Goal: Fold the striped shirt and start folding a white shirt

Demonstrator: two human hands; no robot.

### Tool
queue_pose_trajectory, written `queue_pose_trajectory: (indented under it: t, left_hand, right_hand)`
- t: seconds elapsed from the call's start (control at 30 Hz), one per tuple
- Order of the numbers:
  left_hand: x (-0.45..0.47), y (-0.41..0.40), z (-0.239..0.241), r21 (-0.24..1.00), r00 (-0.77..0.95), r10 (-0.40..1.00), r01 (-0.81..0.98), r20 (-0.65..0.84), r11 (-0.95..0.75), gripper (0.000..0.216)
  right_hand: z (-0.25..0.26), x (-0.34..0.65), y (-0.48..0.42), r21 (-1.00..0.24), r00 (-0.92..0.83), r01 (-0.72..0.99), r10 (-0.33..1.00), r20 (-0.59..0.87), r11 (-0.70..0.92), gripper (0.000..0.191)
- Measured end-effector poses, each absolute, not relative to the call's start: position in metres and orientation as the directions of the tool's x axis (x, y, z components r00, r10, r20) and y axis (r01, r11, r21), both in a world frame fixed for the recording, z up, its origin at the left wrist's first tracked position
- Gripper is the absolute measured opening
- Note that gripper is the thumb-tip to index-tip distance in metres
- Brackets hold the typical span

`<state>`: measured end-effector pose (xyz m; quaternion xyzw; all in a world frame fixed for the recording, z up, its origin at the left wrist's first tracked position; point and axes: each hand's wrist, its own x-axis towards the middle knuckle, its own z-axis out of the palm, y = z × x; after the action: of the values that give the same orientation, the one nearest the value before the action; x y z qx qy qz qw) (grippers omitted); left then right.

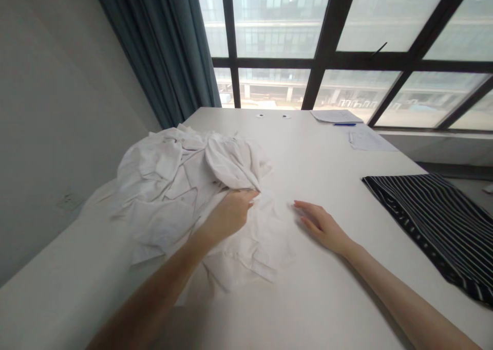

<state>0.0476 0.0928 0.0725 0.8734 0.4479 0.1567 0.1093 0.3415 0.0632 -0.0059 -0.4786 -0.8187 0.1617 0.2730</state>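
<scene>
A rumpled heap of white cloth (165,170), with seams, a pocket shape and small buttons like a shirt's, lies on the left half of the white table (316,160). My left hand (233,211) reaches over it and pinches a fold of the white shirt at the heap's right side. Part of the cloth spreads loosely toward me under that forearm. To the right of the cloth, my right hand (318,224) rests on or just above the tabletop, fingers apart with nothing in them. A small gap separates its fingertips from the cloth.
A black striped garment (435,221) lies flat at the table's right edge. Papers (335,116) and a blue pen (344,124) are at the far right, with another sheet (372,140) nearer. Beyond stand windows and a blue curtain (165,47); a wall borders the left.
</scene>
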Motion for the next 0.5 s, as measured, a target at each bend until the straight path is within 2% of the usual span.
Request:
queue_pose_trajectory:
  t: [0.13, 0.23, 0.37, 0.5]
  left_hand:
    - [0.071, 0.077, 0.055, 0.151, 0.645, 0.750, 0.734, 0.150, -0.662, 0.045]
    - [0.077, 0.071, 0.049, 0.090, 0.695, 0.704, 0.700, 0.146, -0.709, 0.051]
    - [0.077, 0.068, 0.050, 0.131, 0.738, 0.660, 0.647, 0.140, -0.751, 0.050]
    - [0.074, 0.068, 0.056, 0.274, 0.772, 0.617, 0.567, 0.154, -0.777, 0.043]
  right_hand:
    - [-0.007, 0.341, 0.063, -0.546, -0.370, 0.691, 0.881, 0.295, 0.473, 0.036]
    - [-0.007, 0.342, 0.063, -0.564, -0.361, 0.680, 0.884, 0.297, 0.468, 0.039]
    - [-0.007, 0.342, 0.062, -0.603, -0.337, 0.663, 0.896, 0.290, 0.445, 0.048]
    - [-0.007, 0.343, 0.061, -0.631, -0.326, 0.645, 0.902, 0.283, 0.431, 0.053]
